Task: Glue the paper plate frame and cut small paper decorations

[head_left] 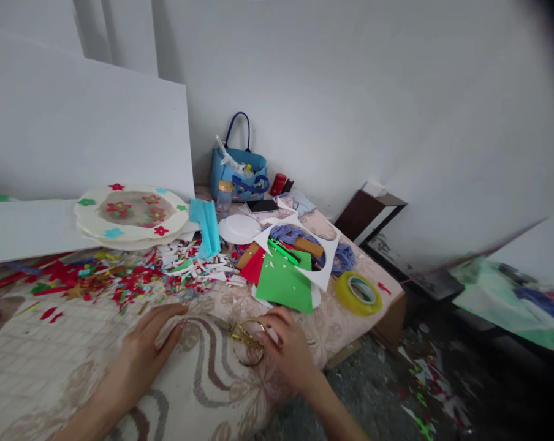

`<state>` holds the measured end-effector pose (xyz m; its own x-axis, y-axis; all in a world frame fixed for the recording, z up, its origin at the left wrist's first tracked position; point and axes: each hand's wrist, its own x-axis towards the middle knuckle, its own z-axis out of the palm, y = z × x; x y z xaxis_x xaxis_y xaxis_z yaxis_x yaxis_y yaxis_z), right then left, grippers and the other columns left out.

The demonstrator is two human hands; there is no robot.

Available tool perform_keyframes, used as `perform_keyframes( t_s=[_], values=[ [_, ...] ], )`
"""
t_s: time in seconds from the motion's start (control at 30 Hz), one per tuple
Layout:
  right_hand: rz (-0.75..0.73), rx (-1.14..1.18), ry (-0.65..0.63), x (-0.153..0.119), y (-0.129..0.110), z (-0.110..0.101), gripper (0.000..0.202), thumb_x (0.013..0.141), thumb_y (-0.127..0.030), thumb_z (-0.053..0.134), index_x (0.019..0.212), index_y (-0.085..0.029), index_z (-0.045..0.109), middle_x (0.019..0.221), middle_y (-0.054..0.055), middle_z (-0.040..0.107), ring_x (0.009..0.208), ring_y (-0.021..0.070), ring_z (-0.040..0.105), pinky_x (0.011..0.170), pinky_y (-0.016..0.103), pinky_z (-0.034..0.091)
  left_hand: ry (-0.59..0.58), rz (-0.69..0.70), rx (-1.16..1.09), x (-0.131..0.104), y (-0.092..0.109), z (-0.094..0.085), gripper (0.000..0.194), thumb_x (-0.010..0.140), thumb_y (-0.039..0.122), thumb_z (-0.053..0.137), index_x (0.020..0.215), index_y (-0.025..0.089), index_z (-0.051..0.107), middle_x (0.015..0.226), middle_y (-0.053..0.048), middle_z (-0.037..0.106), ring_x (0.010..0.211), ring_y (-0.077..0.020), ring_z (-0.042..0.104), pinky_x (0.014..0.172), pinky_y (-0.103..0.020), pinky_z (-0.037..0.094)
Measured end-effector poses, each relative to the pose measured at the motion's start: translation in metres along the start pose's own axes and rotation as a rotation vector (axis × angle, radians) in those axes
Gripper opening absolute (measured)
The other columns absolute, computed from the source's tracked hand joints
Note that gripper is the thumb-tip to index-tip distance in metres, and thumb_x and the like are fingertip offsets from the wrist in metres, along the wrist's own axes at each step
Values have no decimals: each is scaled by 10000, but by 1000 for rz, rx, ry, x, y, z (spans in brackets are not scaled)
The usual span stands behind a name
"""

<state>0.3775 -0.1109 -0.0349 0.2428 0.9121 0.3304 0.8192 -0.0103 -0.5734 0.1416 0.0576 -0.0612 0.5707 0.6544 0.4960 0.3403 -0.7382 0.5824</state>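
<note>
"Two hands, a left hand [143, 343] and a right hand [288, 344]: which is nearer the gold-handled scissors [238, 336]?"

"From the left: the left hand is at the patterned tablecloth [180, 392], thumb and forefinger bent with a narrow gap, nothing visible in it. Next, between both hands, lie the scissors, long axis slanting from blades at upper left to loops at lower right. The right hand is nearer, just right of the loops; its curled fingers seem to touch one."

"Gripping it?"

"I can't tell; the fingers hide the contact."

"Counts, left to right?"

"Paper scraps [130, 282], too many to count; one scalloped oval plaque [136, 211] with six rim flowers [161, 231]: two red, two green, two blue; one light-blue folded piece [207, 228], perhaps a face mask; one lidded jar [225, 199]; one blue handbag [216, 168]; one white disc [240, 229]; one smartphone [261, 206]; one green sheet [286, 285]; one roll of yellow tape [345, 300]."
</note>
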Motion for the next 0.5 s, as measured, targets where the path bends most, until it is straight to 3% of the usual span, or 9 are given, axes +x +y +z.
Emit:
perform_keyframes(
  t_s=[0.1,0.2,0.4,0.5],
  values=[
    [61,-166,90,5,24,-17,258,833,-181,538,1085,-215,581,998,74,578,891,201,580,764,330,494,-13,-3,-8,-3,-2,0,219,829,320,525,1029,277,603,1012,-24,676,952,-218,638,885,-338,497],
    [123,-371,75,10,43,-31,333,800,-195,568,1132,-220,546,1038,86,550,882,225,584,713,349,502,-25,-22,-16,-6,-2,3,220,829,347,517,1007,282,628,1019,-29,680,974,-234,632,901,-357,495],
    [69,-380,15,25,67,-68,279,841,-276,542,1113,-211,536,986,72,557,730,182,582,657,322,489,-45,-22,-26,-10,-3,6,234,833,353,519,1030,286,626,1038,-32,672,978,-238,627,897,-357,499],
    [49,-461,60,36,86,-91,262,856,-300,530,1094,-193,553,978,89,563,819,215,575,737,359,481,-37,-2,-11,-10,-3,6,222,829,351,525,1013,283,631,1008,-30,682,934,-234,644,865,-346,518]
  ],
)
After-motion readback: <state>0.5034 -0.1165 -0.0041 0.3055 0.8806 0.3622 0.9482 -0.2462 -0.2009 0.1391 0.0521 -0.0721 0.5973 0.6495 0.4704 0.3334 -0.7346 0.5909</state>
